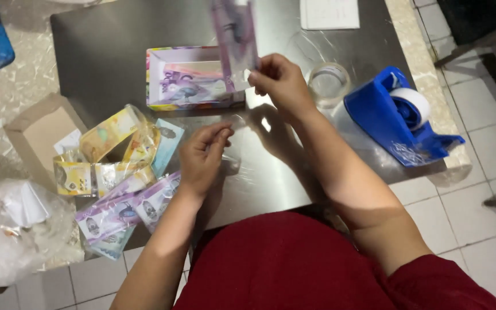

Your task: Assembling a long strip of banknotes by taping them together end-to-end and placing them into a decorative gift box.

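Note:
My right hand (279, 80) is raised over the steel table (110, 51) and pinches the lower edge of a purple printed sheet in clear wrap (235, 40), which stands upright and blurred. My left hand (202, 156) rests lower, fingertips closed on a thin clear piece of film (231, 166). Behind the hands lies an open printed box (188, 77) with purple and pink sheets inside.
A pile of yellow, blue and purple printed packets (119, 172) lies at the left. A blue tape dispenser (400, 117) and a clear tape roll (328, 83) sit at the right. A cardboard box (41, 132) and plastic bag (12, 229) are at far left; white paper (328, 14) lies at the back.

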